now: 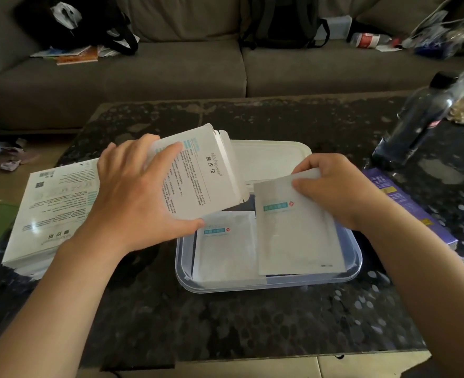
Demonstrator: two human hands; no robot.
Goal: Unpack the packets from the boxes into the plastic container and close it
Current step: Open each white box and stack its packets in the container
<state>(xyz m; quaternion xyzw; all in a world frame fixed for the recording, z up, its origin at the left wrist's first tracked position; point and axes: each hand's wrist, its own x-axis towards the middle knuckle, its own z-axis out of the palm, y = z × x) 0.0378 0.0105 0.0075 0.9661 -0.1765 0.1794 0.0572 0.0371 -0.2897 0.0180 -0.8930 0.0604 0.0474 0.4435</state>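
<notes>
Two white packets are at the clear plastic container point(252, 286), which sits on the dark speckled tabletop point(252, 328). The first packet point(225, 252) lies flat inside it, in the left half. The second packet point(293, 236) lies tilted over the right half, with its near end toward the container's near rim. The right hand point(337, 186) pinches the far edge of this packet between thumb and curled fingers. The left hand point(138, 192) grips a white box point(201, 173) from above, thumb on the near edge and fingers spread over the printed face. It holds the box tilted above the container's far left corner, the end flap open on the far side. A white lid point(269, 159) lies just beyond the container. A stack of white boxes point(53, 208) rests on the left of the tabletop, with a purple box point(405, 205) and a dark bottle point(416, 126) on the right.
</notes>
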